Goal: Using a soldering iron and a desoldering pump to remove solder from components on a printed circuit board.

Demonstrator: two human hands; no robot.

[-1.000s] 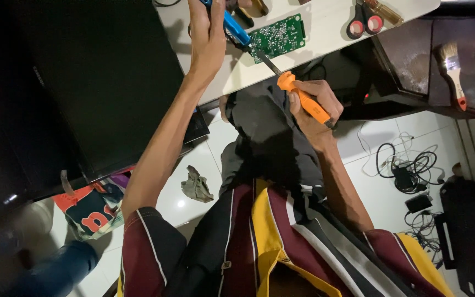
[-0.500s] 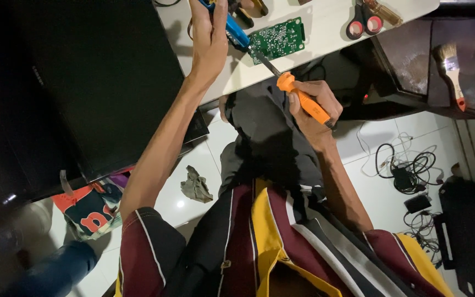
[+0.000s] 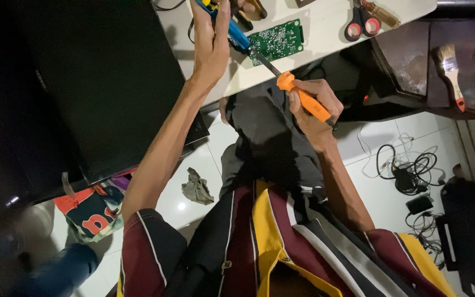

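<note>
A green circuit board (image 3: 277, 41) lies on the white table (image 3: 325, 22). My right hand (image 3: 313, 107) grips an orange-handled screwdriver (image 3: 302, 98), and its metal shaft points up to the board's near left corner. My left hand (image 3: 210, 41) reaches onto the table left of the board and holds a blue-handled tool (image 3: 232, 30) with a yellow part near the top edge of the view. The blue tool's lower end meets the board's left edge.
Red-handled scissors (image 3: 354, 28) and a small amber tool (image 3: 381, 14) lie on the table to the right. A paintbrush (image 3: 451, 74) rests on a dark shelf. A large black panel (image 3: 83, 82) stands left. Cables (image 3: 408, 170) and a crumpled rag (image 3: 196, 187) lie on the tiled floor.
The view has shifted a little. Both hands keep their tools at the circuit board with no clear movement.
</note>
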